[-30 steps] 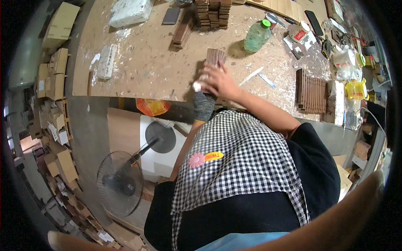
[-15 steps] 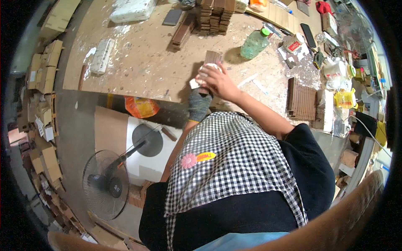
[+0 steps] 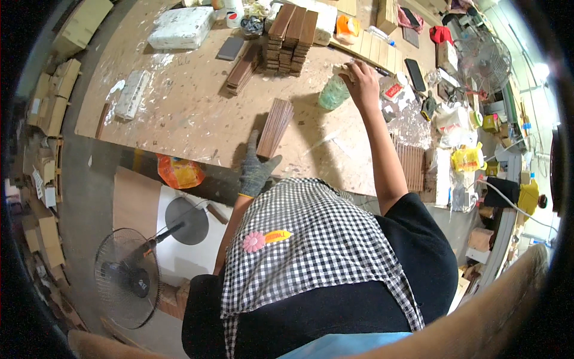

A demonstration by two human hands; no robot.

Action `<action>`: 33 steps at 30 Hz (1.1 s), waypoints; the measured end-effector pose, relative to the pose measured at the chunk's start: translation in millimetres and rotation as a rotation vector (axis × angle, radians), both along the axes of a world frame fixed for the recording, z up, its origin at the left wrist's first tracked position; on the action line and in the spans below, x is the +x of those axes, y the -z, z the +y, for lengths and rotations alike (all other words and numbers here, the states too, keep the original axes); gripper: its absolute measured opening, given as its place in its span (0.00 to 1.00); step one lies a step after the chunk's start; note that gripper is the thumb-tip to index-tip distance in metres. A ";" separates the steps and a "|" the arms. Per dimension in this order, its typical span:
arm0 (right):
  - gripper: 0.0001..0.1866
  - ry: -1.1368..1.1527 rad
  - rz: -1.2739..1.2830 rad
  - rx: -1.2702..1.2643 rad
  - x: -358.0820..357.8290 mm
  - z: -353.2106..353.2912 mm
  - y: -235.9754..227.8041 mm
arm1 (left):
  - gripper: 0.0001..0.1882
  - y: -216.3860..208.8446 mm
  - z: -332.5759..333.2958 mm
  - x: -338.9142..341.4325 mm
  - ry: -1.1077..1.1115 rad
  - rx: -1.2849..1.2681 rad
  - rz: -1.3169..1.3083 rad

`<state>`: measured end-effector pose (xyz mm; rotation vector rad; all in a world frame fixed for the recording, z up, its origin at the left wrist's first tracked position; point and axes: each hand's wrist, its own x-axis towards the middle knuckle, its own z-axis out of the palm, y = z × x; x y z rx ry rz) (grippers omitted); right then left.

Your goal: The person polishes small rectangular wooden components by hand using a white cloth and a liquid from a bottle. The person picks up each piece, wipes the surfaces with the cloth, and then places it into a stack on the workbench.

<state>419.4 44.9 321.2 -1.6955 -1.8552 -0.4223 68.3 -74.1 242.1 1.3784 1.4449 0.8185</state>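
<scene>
Likely stiff, the slim brown stack of wooden strips (image 3: 275, 127) suits side gripping; grey-gloved left hand (image 3: 255, 170) lies spread at its near end, bare right hand (image 3: 363, 84) unclear.

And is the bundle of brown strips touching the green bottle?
Apart: the head view shows a band of tabletop between the bundle of brown strips and the green bottle.
</scene>
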 end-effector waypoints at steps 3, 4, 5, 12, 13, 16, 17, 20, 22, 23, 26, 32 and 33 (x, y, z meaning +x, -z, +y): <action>0.17 -0.052 0.106 -0.157 3.1 1.9 -5.8 | 0.45 18.0 -9.3 -3.7 -0.052 0.072 -0.065; 0.18 -0.088 0.134 -0.214 6.8 4.8 -4.9 | 0.43 18.0 -8.3 -3.2 -0.057 0.089 -0.091; 0.19 -0.130 0.081 -0.154 11.7 6.8 -0.9 | 0.40 14.7 -5.5 -1.1 -0.053 0.079 -0.098; 0.19 -0.124 1.542 0.046 54.1 -51.2 35.4 | 0.41 73.5 -8.8 -34.3 -0.084 0.166 -0.312; 0.19 -0.217 1.743 0.100 40.5 -58.6 44.9 | 0.42 73.5 -12.9 -40.2 -0.103 0.179 -0.285; 0.20 -0.277 2.358 0.160 -3.0 -79.4 69.7 | 0.44 83.2 -16.7 -59.2 -0.132 0.149 -0.299; 0.20 -0.570 2.556 -0.039 -0.2 -84.6 82.4 | 0.44 81.5 -17.1 -64.4 -0.108 0.143 -0.338; 0.19 -0.490 2.817 -0.160 13.4 -84.5 105.2 | 0.45 68.9 -23.7 -76.4 -0.132 0.063 -0.222; 0.15 -0.251 2.500 -0.087 6.8 -78.1 98.3 | 0.45 75.9 -27.2 -83.2 -0.151 0.062 -0.201; 0.15 -0.110 2.185 -0.026 -26.1 -75.1 75.8 | 0.45 80.7 -29.7 -86.1 -0.175 0.058 -0.233; 0.14 -0.021 1.261 -0.028 -34.2 -70.5 51.1 | 0.43 84.4 -28.1 -82.4 -0.210 0.087 -0.291; 0.24 -0.009 -0.013 -0.211 -118.6 -57.1 -21.5 | 0.35 79.9 -10.5 -83.5 -0.189 0.059 -0.283; 0.24 -0.001 0.056 -0.164 -128.8 -56.7 -33.7 | 0.33 80.0 -8.0 -83.4 -0.158 0.045 -0.231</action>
